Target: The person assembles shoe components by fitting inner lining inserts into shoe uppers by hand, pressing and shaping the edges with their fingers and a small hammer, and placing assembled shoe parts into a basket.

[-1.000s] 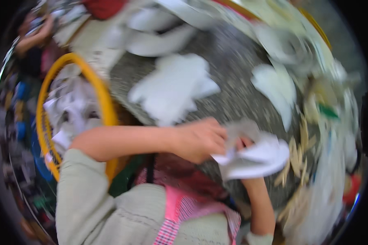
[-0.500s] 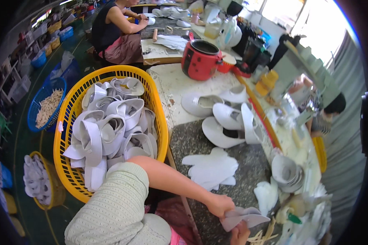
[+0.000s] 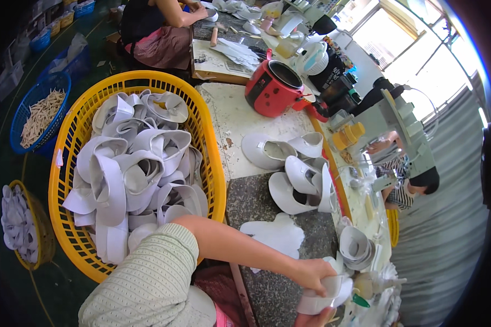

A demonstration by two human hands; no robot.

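Note:
My left hand [image 3: 314, 277], its arm in a knit sleeve, reaches across from the lower left and pinches the upper side of a white shoe upper [image 3: 311, 305]. At the lower edge my right hand [image 3: 316, 318] grips the same upper from below; only part of that hand shows. White flat pieces [image 3: 275, 234] lie on the dark speckled board [image 3: 248, 204] beyond my hands. Farther off, several finished-looking white shoe uppers [image 3: 286, 193] rest in a group. Curved white pieces [image 3: 355, 245] stand nested at the right of the board.
A large yellow basket [image 3: 217, 180] heaped with white uppers [image 3: 139, 169] stands left of the table. Behind are a red pot [image 3: 273, 90] and a sewing machine [image 3: 401, 131]. Two people work nearby. A blue basket of thin sticks [image 3: 41, 117] is at far left.
The shoe upper in my hands has been turned and opened into a curved shape. Both hands have shifted slightly. My view has also swung, moving the basket left.

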